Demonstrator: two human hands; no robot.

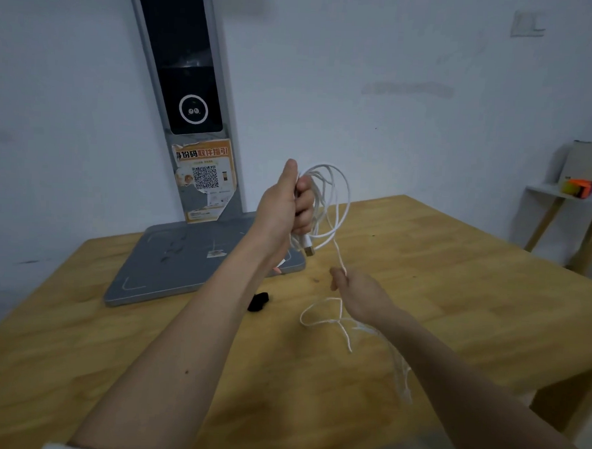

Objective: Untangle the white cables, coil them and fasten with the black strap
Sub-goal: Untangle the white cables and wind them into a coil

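Left hand (285, 203): clenching the cable coil (326, 198) held up off the table (455, 265), keeping loops together.
Right hand (359, 295): pinching the loose cable end (340, 257), feeding slack w/o snags.
Strap (258, 301): lying on the table nr the scale base (171, 263), waiting til coiling's done.

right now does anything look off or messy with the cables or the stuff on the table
The orange sticker on the grey stand is torn and peeling at its edges. The white cables are only part coiled in the left hand; a loose tail runs through the right hand. The black strap lies unused on the table.
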